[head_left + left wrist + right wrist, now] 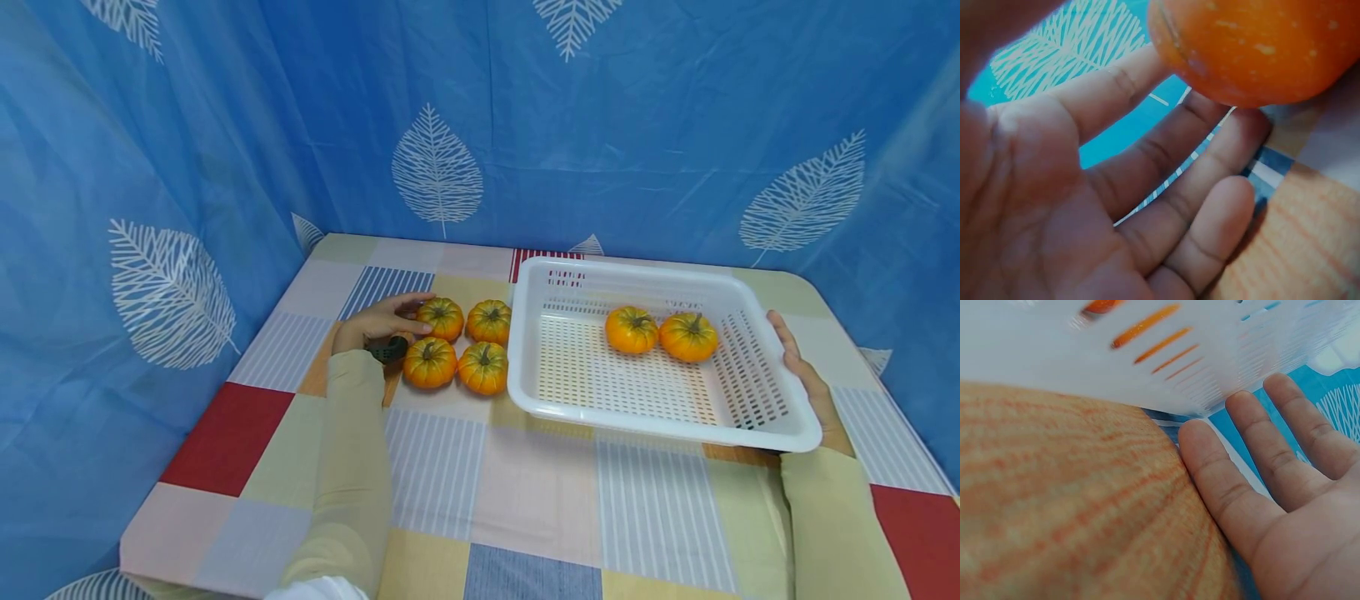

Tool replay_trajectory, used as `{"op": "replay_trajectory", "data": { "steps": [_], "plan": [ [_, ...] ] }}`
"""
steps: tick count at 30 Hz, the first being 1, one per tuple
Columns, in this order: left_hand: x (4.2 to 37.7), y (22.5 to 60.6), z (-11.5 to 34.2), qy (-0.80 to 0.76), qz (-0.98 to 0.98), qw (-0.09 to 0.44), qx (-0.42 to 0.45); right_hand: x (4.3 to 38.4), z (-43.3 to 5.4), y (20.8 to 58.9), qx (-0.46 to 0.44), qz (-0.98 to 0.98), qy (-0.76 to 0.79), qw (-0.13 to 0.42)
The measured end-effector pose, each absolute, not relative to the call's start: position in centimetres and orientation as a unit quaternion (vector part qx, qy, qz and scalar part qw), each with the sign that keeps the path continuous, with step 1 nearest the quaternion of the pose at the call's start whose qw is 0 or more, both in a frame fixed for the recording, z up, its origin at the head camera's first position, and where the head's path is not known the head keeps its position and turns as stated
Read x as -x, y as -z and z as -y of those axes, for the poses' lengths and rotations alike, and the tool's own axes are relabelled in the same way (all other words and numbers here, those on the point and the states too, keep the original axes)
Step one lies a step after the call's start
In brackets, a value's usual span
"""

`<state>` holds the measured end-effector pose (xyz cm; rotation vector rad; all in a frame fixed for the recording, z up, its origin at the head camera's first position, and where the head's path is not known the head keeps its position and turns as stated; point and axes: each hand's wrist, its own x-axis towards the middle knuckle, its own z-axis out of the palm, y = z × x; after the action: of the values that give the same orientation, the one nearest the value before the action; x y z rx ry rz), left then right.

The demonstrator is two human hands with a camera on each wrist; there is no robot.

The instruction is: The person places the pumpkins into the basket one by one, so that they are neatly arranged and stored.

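At the left of the table, my left hand (386,318) holds a small orange pumpkin (440,319), thumb on its near side and a finger behind it. In the left wrist view the fingers (1147,150) bend toward that pumpkin (1260,50), and the palm is apart from it. Close by sit a front-left pumpkin (430,363), a front-right one (483,368) and a back-right one (489,322). My right hand (813,392) rests against the right outer side of a white slotted basket (660,429); its fingers (1222,481) look straight in the right wrist view.
Inside the basket lie two more pumpkins, a left one (632,330) and a right one (688,337), side by side. A patchwork cloth (540,500) covers the table. Blue curtains (525,150) with white leaf prints hang behind and at the left.
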<state>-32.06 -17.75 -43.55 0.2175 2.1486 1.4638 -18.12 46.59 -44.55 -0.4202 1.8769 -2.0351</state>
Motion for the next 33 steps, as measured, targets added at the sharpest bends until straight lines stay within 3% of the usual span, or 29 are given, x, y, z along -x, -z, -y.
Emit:
{"op": "replay_trajectory", "data": {
  "steps": [20, 33],
  "plan": [
    [31.2, 42.5, 18.9, -0.611, -0.768, 0.193, -0.007, 18.2, -46.3, 44.8, 0.160, -0.639, 0.734, 0.164],
    [30.4, 40.1, 19.5, -0.619, -0.777, 0.111, -0.028, 18.1, -45.9, 44.9, 0.161, -0.622, 0.753, 0.143]
  ]
}}
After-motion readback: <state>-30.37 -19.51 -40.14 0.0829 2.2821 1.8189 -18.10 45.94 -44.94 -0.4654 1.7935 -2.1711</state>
